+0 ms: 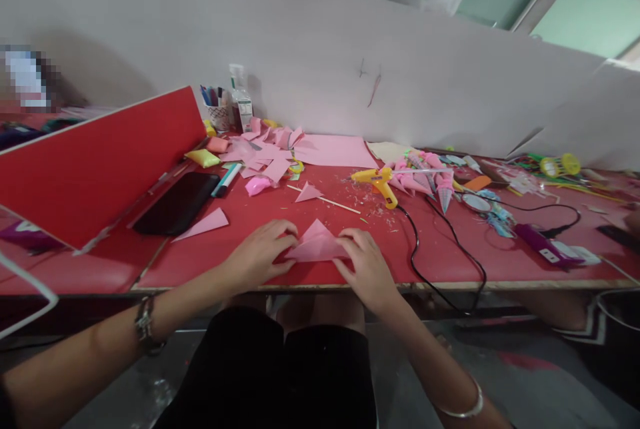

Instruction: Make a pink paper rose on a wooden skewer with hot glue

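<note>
While the left hand (267,252) and the right hand (364,262) hold its two lower corners between thumb and fingers, those corners of the folded pink paper (316,244) are partly covered by the fingertips. This paper lies near the front edge of the red tabletop (295,276), in front of the seated person; its inner folds are hard to make out. A small pink paper triangle (309,192) hides a stretch of the thin stick (340,204) just beyond. Pixelation masks a patch at the upper left, and the standing red board (115,162) partly covers a purple object (30,236). At the right edge, another person's dark garment with white stripes (595,322) is cut off.

Counted, there are one yellow glue gun (383,184), one black phone (177,202), two markers (227,180) beside it, one long pink paper wedge (203,224), one bottle (242,104) and one pen cup (218,116). The pink cones (425,179) behind the glue gun overlap too much to number, as do the pink paper scraps (267,152) at the back.
</note>
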`<act>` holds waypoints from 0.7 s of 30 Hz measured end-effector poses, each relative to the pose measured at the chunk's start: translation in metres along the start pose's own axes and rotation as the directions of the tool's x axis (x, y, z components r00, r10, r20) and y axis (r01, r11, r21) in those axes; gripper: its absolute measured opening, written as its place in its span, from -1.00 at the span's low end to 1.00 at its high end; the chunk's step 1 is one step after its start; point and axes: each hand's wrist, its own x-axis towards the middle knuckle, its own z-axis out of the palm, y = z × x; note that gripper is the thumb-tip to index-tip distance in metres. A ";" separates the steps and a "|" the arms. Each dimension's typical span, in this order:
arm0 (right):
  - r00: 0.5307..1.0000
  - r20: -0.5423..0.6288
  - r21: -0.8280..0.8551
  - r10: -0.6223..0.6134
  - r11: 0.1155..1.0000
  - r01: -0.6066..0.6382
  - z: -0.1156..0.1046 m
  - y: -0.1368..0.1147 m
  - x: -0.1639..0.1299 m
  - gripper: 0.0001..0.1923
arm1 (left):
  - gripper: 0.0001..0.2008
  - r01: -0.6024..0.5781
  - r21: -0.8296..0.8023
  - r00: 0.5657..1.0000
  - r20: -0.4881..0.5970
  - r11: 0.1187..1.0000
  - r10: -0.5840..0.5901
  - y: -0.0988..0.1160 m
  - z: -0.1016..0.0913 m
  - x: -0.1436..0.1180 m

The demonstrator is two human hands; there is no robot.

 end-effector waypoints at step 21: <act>0.977 0.128 0.211 -0.172 0.967 0.142 0.002 0.019 0.008 -0.61 | -0.63 -0.126 0.254 0.980 0.183 0.959 0.080 0.015 -0.006 -0.011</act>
